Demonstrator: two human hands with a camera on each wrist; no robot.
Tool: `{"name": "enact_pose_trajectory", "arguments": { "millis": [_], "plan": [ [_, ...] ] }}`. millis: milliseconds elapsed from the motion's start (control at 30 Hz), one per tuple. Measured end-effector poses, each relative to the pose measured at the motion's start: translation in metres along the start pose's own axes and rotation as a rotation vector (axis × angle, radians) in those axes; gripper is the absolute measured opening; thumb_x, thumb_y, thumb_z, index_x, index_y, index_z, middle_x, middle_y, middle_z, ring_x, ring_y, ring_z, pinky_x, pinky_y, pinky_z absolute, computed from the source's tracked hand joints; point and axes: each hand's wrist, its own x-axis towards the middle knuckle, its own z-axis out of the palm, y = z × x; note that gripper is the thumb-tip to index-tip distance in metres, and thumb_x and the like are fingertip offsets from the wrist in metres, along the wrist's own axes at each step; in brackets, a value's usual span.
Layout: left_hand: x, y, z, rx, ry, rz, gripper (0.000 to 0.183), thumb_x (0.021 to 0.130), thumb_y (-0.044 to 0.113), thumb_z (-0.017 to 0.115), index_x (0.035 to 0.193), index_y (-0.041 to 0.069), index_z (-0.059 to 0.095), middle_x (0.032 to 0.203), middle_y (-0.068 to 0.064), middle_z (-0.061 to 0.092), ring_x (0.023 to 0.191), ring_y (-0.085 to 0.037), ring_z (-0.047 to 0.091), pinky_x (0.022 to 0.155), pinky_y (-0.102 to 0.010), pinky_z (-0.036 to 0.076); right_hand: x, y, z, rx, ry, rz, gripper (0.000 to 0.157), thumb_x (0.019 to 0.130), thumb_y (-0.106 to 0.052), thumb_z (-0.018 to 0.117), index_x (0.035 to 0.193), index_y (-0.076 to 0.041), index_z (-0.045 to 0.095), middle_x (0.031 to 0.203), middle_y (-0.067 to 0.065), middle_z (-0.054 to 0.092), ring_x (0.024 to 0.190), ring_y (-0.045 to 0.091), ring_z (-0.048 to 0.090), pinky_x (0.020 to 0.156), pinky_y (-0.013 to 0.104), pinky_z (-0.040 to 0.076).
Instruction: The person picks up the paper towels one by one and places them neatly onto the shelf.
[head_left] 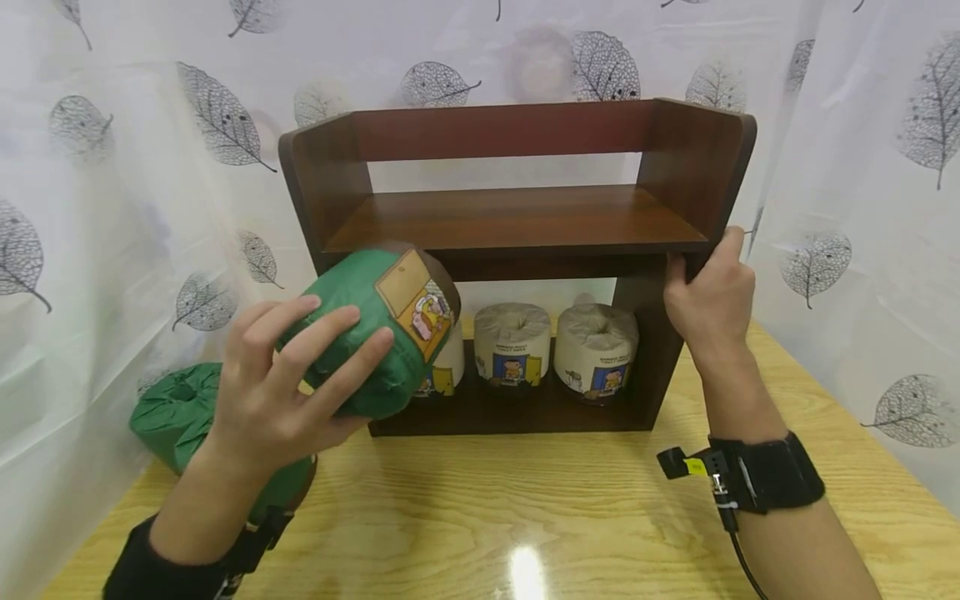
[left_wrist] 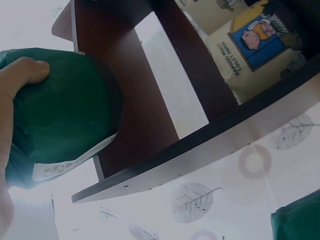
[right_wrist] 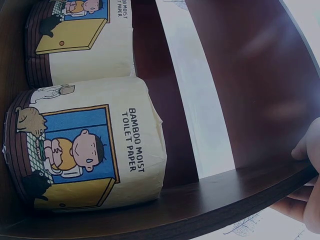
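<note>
My left hand point(head_left: 281, 387) grips a green-wrapped toilet paper roll point(head_left: 360, 333), tilted, in front of the left side of a dark wooden shelf point(head_left: 517, 221). In the left wrist view the thumb lies along the green roll point(left_wrist: 65, 105). My right hand point(head_left: 712, 292) holds the shelf's right side panel, thumb inside under the upper board and fingers round the outside. On the lower level stand three cream toilet paper rolls; the middle roll point(head_left: 512, 343) and right roll point(head_left: 597, 352) show fully, while the left roll point(head_left: 447, 362) is partly hidden behind the green one.
Another green roll point(head_left: 176, 408) stands on the wooden table point(head_left: 465, 517) at the left, partly behind my left forearm. A white curtain point(head_left: 142, 217) with leaf prints hangs behind and along both sides. The upper shelf board point(head_left: 517, 217) bears nothing.
</note>
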Motion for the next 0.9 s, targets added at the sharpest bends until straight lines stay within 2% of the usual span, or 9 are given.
{"name": "enact_pose_trajectory", "arguments": {
  "millis": [267,400,533,767,900],
  "plan": [
    [-0.007,-0.001,0.005,0.081,0.033,0.035,0.029,0.084,0.021,0.057,0.112,0.02,0.065,0.109,-0.008,0.057,0.101,-0.033,0.047,0.068,-0.057,0.04,-0.001,0.001,0.0,0.004,0.01,-0.006,0.046,0.085,-0.034,0.054,0.113,0.0,0.044,0.09,0.032,0.06,0.09,0.049,0.056,0.073,0.061,0.043],
    [-0.014,-0.002,0.01,0.115,0.066,0.036,0.026,0.087,0.026,0.058,0.111,0.016,0.065,0.109,-0.006,0.059,0.102,-0.032,0.048,0.069,-0.057,0.04,0.0,0.001,0.001,0.0,0.005,-0.002,0.046,0.085,-0.035,0.054,0.114,-0.001,0.043,0.091,0.032,0.06,0.092,0.048,0.056,0.073,0.06,0.044],
    [-0.017,-0.002,0.014,0.113,0.103,0.014,0.035,0.087,0.035,0.059,0.111,0.01,0.063,0.109,-0.006,0.061,0.102,-0.032,0.048,0.07,-0.058,0.04,0.0,0.0,0.0,0.001,0.001,0.001,0.046,0.085,-0.035,0.054,0.114,0.0,0.043,0.092,0.032,0.06,0.093,0.049,0.055,0.073,0.06,0.044],
    [-0.008,0.004,0.022,0.081,0.179,-0.023,0.046,0.08,0.038,0.067,0.114,0.007,0.061,0.109,-0.011,0.062,0.101,-0.033,0.048,0.072,-0.058,0.041,0.0,0.0,0.0,-0.009,0.008,0.01,0.047,0.085,-0.036,0.054,0.114,-0.001,0.043,0.091,0.033,0.06,0.092,0.049,0.055,0.074,0.06,0.043],
    [-0.001,0.007,0.025,0.09,0.209,-0.058,0.05,0.082,0.042,0.065,0.119,0.008,0.059,0.11,-0.011,0.06,0.102,-0.031,0.047,0.071,-0.058,0.042,0.0,0.0,0.0,-0.008,0.009,0.01,0.046,0.084,-0.035,0.054,0.113,-0.001,0.043,0.091,0.033,0.06,0.092,0.049,0.055,0.074,0.061,0.043]
  ]
}}
